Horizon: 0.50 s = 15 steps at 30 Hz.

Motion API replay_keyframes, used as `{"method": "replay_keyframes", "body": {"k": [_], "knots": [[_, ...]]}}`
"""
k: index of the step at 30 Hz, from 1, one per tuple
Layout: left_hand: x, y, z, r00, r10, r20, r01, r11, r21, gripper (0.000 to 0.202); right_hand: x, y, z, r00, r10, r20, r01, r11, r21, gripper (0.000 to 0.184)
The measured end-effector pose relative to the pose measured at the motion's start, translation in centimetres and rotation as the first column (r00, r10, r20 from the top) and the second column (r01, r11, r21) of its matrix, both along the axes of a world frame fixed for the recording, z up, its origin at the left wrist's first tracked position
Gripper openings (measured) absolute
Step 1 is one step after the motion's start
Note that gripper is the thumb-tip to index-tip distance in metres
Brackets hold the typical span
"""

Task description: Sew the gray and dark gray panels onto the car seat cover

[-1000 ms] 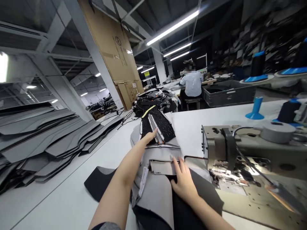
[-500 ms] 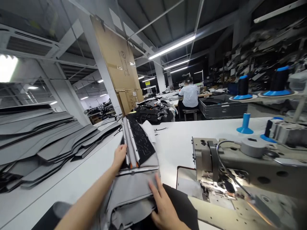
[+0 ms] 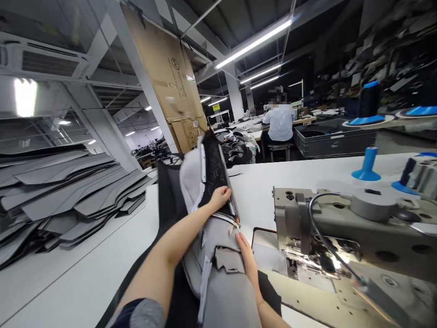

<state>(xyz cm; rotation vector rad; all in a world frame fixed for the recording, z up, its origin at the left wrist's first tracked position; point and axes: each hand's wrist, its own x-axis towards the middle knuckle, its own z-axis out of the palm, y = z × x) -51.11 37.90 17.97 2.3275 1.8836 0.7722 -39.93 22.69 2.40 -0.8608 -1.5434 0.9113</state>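
View from a head-worn camera in a sewing workshop. A long grey and black fabric piece [image 3: 218, 255] stands tilted up off a white table [image 3: 82, 278], rising from the bottom edge toward the middle of the view. The left hand [image 3: 220, 197] is clenched on its upper black patterned part, fingers curled over the edge. The right hand [image 3: 247, 256] lies stretched along the grey right edge lower down; its thumb is hidden, so I cannot tell whether it pinches or only presses. A sewing machine [image 3: 341, 228] sits just right of the hands (its lamp lit). A stack of grey panels [image 3: 68, 196] lies well to the left. Far behind, a person [image 3: 280, 123] sits facing away
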Motion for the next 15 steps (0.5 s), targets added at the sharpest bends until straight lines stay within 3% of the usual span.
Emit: {"method": "replay_keyframes", "body": {"k": [2,4,6,8,10,13,15], "knots": [[1.6,1.2,-2.7,0.998,-0.037,-0.048,0.032,0.996,-0.087,0.031,0.5,0.5,-0.1,0.999,-0.039,0.006,0.039,0.999,-0.006,0.058],[2.9,1.9,-4.1,0.993,-0.079,-0.088,0.065,0.985,-0.157,0.029,0.8,0.7,-0.1,0.997,-0.073,0.014,0.073,0.997,-0.020,0.064],[3.9,1.7,-4.1,0.985,-0.122,-0.121,0.096,0.975,-0.203,0.025,1.0,0.9,0.1,0.994,-0.103,0.021,0.104,0.994,-0.031,0.067],[4.2,-0.1,-3.0,0.976,-0.158,-0.150,0.123,0.967,-0.223,0.021,1.1,1.2,0.3,0.991,-0.136,0.022,0.136,0.990,-0.038,0.072],[3.6,-4.1,-1.4,0.967,-0.182,-0.180,0.141,0.965,-0.219,0.035,1.1,1.6,0.3,0.984,-0.180,0.017,0.180,0.982,-0.051,0.078],[1.5,-13.3,0.9,0.928,-0.245,-0.279,0.208,0.966,-0.155,0.070,1.2,2.3,-0.1,0.970,-0.244,0.008,0.243,0.967,-0.074,0.087],[-0.1,-19.1,1.6,0.897,-0.269,-0.351,0.220,0.960,-0.174,0.089,1.4,2.5,-0.4,0.967,-0.256,0.017,0.256,0.963,-0.081,0.087]]}}
